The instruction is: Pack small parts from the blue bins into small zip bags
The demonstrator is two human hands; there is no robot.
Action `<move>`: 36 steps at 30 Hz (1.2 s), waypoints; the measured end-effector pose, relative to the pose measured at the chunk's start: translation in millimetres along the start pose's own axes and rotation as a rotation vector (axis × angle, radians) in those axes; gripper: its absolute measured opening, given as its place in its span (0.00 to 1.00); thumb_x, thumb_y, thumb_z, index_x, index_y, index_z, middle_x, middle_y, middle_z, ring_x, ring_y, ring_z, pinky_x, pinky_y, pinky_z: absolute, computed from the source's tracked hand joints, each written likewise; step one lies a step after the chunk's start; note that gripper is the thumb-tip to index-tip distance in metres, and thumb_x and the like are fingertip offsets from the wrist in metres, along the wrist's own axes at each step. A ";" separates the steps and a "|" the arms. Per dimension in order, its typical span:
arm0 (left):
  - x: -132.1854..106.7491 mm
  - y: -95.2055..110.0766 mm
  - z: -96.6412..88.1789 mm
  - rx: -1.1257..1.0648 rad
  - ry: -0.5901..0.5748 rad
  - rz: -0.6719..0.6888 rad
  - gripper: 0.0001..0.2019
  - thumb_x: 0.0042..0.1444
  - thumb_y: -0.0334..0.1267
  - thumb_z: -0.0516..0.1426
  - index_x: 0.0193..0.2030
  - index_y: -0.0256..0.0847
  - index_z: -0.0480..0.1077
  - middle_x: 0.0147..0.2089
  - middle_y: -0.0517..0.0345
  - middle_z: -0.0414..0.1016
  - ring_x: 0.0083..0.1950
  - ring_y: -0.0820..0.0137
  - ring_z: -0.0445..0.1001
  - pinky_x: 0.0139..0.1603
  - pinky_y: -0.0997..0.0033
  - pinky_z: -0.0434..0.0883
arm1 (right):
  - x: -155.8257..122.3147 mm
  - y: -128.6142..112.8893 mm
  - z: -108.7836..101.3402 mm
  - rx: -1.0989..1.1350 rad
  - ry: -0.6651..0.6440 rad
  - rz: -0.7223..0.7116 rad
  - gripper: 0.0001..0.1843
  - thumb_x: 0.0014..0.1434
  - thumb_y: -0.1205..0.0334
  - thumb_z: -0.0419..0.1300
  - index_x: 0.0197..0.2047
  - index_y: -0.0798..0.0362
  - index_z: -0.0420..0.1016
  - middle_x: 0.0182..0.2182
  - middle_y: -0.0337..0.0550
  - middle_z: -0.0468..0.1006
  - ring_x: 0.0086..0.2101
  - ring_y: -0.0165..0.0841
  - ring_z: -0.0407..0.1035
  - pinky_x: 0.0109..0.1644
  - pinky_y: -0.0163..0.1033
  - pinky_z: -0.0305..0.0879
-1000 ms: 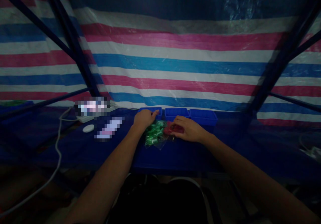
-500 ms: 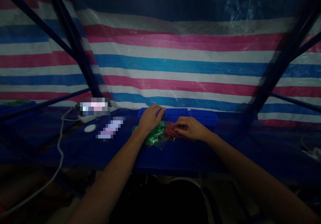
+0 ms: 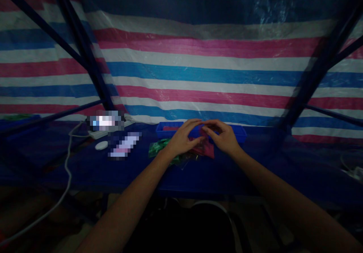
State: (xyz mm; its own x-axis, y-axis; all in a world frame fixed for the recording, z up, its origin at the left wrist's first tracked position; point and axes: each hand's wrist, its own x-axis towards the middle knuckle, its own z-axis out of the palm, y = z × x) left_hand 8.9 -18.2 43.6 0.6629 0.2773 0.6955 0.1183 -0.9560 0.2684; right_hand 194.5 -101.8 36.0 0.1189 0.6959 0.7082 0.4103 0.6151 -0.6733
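My left hand (image 3: 185,139) is over the pile on the table, thumb and fingers apart, with no held thing visible in it. My right hand (image 3: 224,135) bends toward it, thumb and fingertips close together; what they pinch is too dark to make out. Beneath and between the hands lie red plastic packets (image 3: 208,150). Green plastic packets (image 3: 159,146) lie left of these, partly under my left hand. Behind the hands a row of blue bins stands; the left bin (image 3: 164,134) has something red inside, and the right bin (image 3: 241,133) is partly covered by my right hand.
A phone-like blurred object (image 3: 124,145) and a white round object (image 3: 101,145) lie on the blue table (image 3: 235,177) to the left. Behind them is a white power strip (image 3: 98,133) with a cable (image 3: 68,162). Striped sheeting (image 3: 198,71) hangs behind, between blue metal posts.
My left hand has moved right, off the green packets, toward the red ones. My right hand has lifted slightly from the red packets. The red content of the left bin is now in sight.
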 end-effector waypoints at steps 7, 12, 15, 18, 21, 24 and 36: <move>3.2 3.0 -4.6 -0.041 0.050 0.001 0.15 0.61 0.38 0.62 0.55 0.46 0.71 0.63 0.48 0.69 0.65 0.58 0.68 0.66 0.49 0.66 | 1.9 5.3 3.1 0.108 0.017 0.061 0.16 0.60 0.48 0.66 0.47 0.47 0.77 0.43 0.44 0.82 0.44 0.40 0.78 0.51 0.47 0.75; 3.5 3.4 -4.4 -0.067 0.064 -0.076 0.07 0.63 0.41 0.60 0.46 0.43 0.73 0.46 0.51 0.78 0.49 0.63 0.76 0.53 0.58 0.72 | 2.4 5.2 4.2 0.122 0.052 0.069 0.16 0.59 0.49 0.67 0.48 0.47 0.77 0.45 0.45 0.81 0.44 0.38 0.77 0.52 0.46 0.74; 2.9 2.9 -4.9 -0.079 0.108 -0.099 0.06 0.64 0.41 0.60 0.43 0.42 0.74 0.43 0.53 0.79 0.46 0.64 0.76 0.50 0.60 0.73 | 2.1 4.6 4.5 0.171 0.020 0.088 0.20 0.59 0.51 0.68 0.52 0.47 0.74 0.45 0.46 0.80 0.45 0.38 0.77 0.52 0.46 0.75; 2.0 0.2 -4.2 -0.135 0.185 -0.142 0.07 0.63 0.42 0.60 0.42 0.42 0.75 0.42 0.53 0.79 0.44 0.66 0.77 0.48 0.62 0.73 | 1.9 6.8 5.3 0.168 -0.027 0.111 0.26 0.56 0.51 0.70 0.56 0.47 0.72 0.47 0.47 0.80 0.47 0.39 0.76 0.53 0.47 0.75; 0.9 -4.3 -2.0 -0.215 0.255 -0.207 0.10 0.62 0.45 0.61 0.43 0.41 0.75 0.42 0.53 0.79 0.43 0.66 0.77 0.47 0.64 0.74 | 2.1 12.0 6.5 0.160 -0.061 0.137 0.25 0.56 0.52 0.69 0.55 0.48 0.72 0.46 0.46 0.80 0.47 0.38 0.76 0.54 0.47 0.74; -0.3 -8.6 1.0 -0.256 0.279 -0.258 0.11 0.61 0.46 0.62 0.42 0.41 0.74 0.40 0.53 0.79 0.42 0.67 0.77 0.46 0.64 0.75 | 2.9 17.4 7.0 0.182 -0.069 0.168 0.23 0.57 0.52 0.68 0.53 0.48 0.73 0.42 0.44 0.81 0.43 0.38 0.78 0.51 0.47 0.76; -0.8 -3.4 -1.5 -0.267 0.163 -0.274 0.14 0.62 0.45 0.61 0.51 0.42 0.74 0.48 0.51 0.80 0.49 0.63 0.78 0.52 0.60 0.75 | 3.7 19.2 7.5 0.192 -0.017 0.180 0.21 0.55 0.52 0.69 0.50 0.49 0.75 0.43 0.45 0.82 0.44 0.37 0.77 0.51 0.45 0.75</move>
State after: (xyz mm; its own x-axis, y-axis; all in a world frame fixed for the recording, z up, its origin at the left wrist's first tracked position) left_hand 6.9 -15.1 43.2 0.5053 0.5499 0.6651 0.0636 -0.7923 0.6068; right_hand 196.1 -84.6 24.1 0.1584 0.8058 0.5707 0.2043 0.5387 -0.8174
